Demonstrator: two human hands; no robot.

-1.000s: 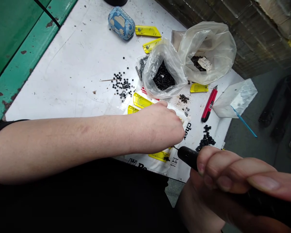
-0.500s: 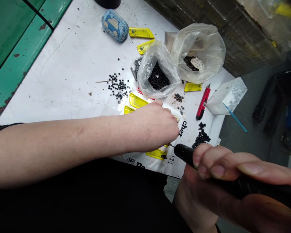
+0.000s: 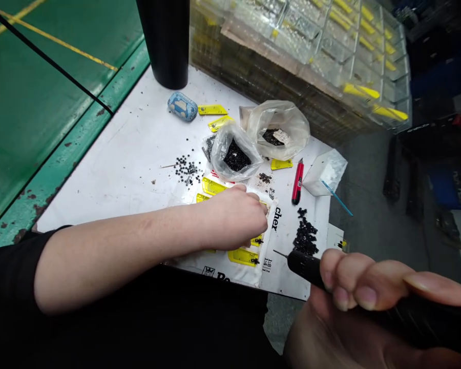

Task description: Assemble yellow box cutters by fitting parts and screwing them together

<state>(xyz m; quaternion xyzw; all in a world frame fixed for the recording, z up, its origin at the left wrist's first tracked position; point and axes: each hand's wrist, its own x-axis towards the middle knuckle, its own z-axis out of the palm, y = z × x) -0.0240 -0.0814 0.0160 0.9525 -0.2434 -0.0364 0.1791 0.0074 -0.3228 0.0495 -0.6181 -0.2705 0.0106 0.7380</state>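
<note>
My right hand (image 3: 372, 292) is wrapped round a black pen-like screwdriver (image 3: 305, 266), its thin tip pointing left over the white sheet. Above the yellow plastic pieces (image 3: 244, 257) on a white printed bag (image 3: 269, 256), my left hand (image 3: 240, 218) is closed, knuckles up; whatever its fingers hold is hidden beneath it. Small black parts sit at the right ends of the lower yellow pieces. A pile of small black parts (image 3: 305, 236) lies right of the bag, and round black bits (image 3: 187, 169) are scattered to the left.
Two open plastic bags (image 3: 236, 154) (image 3: 280, 128) hold dark parts. A red cutter (image 3: 297, 182), a white block (image 3: 325, 171), a blue case (image 3: 182, 106) and a black cylinder (image 3: 165, 41) stand around the work area. Clear compartment boxes (image 3: 315, 56) are stacked behind.
The view has tilted up, showing more of the stacked boxes and the cylinder. The screwdriver tip has drawn back to the right, away from my left hand and the yellow pieces.
</note>
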